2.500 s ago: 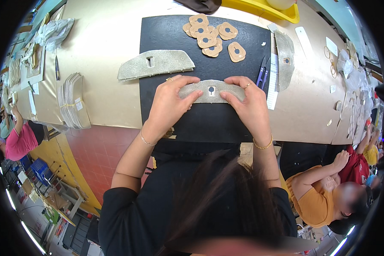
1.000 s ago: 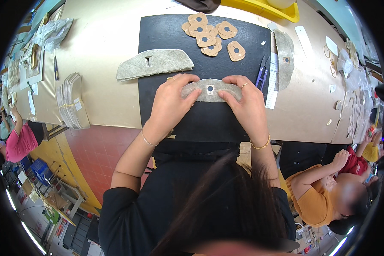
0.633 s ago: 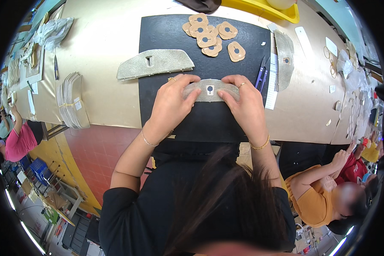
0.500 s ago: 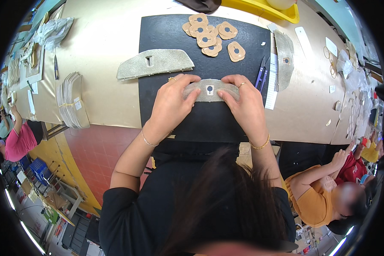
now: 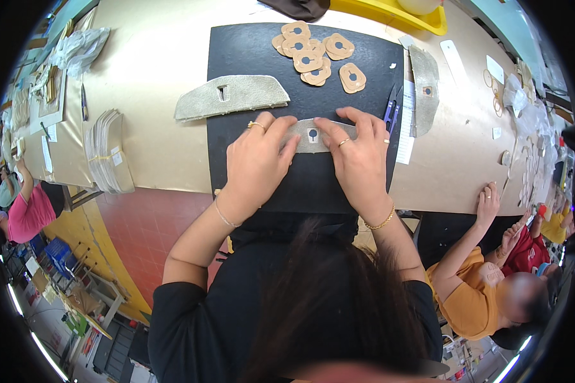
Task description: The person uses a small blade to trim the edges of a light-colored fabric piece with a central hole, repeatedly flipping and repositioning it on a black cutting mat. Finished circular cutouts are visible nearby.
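A curved grey-beige leather-like panel [image 5: 309, 146], with a keyhole-shaped opening in a pale patch, lies near the front of a black mat [image 5: 275, 185]. My left hand [image 5: 257, 153] is closed on the panel's left end, thumb and fingers bent around it. My right hand [image 5: 359, 156] covers the right end, with fingertips pressed beside the patch; its grip underneath is hidden. Behind my left hand lies a stack of similar panels [image 5: 249, 91] with a slot. Several tan rounded pieces [image 5: 307, 61] with keyhole openings lie at the mat's far side.
Purple-handled thread snips [image 5: 391, 115] lie at the mat's right edge, beside a paper strip [image 5: 406, 137] and another grey panel [image 5: 426, 96]. A bundle of pale strips [image 5: 108, 153] sits left. A yellow tray [image 5: 390, 14] stands at the back. A co-worker in orange [image 5: 469, 293] sits at right.
My right hand has shifted left over the panel, its fingertips now close to the patch. My left hand has turned slightly. The co-worker's arm at the right has risen to the table edge.
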Demonstrator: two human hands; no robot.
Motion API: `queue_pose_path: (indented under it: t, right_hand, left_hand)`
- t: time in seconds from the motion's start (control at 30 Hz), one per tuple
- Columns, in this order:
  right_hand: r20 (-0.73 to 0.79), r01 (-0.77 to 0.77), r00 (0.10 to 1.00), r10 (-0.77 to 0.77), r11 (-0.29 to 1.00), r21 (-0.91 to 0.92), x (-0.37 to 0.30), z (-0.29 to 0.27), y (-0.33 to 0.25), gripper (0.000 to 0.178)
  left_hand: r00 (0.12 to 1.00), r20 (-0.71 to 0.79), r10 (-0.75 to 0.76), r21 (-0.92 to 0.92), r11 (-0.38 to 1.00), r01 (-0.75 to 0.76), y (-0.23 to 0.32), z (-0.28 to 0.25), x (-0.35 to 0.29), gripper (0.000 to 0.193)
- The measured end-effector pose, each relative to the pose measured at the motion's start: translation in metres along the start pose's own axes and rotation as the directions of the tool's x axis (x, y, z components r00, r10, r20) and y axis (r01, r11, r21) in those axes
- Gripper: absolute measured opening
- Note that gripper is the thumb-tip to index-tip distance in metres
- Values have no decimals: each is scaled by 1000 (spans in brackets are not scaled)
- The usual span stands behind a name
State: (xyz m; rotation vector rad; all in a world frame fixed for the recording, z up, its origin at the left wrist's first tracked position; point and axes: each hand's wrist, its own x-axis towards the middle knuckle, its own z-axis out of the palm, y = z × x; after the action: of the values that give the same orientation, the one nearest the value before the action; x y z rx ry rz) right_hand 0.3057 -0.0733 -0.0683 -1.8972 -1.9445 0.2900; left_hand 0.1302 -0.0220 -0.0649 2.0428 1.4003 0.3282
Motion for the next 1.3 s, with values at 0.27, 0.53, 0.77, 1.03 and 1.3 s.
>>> queue_pose_path:
  t: [0.27, 0.53, 0.77, 1.03, 1.3]
  right_hand:
    - [45, 171, 985, -167, 979, -114, -1, -2, 4, 34]
    - [123, 18, 992, -22, 999, 38, 13, -11, 1, 38]
    - [265, -118, 963, 49, 961, 250, 10, -41, 23, 19]
    - [-71, -440, 833, 549, 735, 516, -6, -82, 120, 39]
    - [-236, -291, 911, 338, 933, 213, 7, -55, 92, 38]
  left_hand:
    - [777, -1, 629, 339, 731, -591, -25, 6, -7, 30]
    - [805, 144, 576, 352, 730, -585, -13, -4, -6, 39]
    - [863, -105, 495, 26, 869, -495, -38, -37, 6, 37]
    - [953, -297, 59, 254, 967, 20, -77, -75, 15, 42]
    - [955, -288, 68, 302, 953, 23, -78, -71, 19, 32]
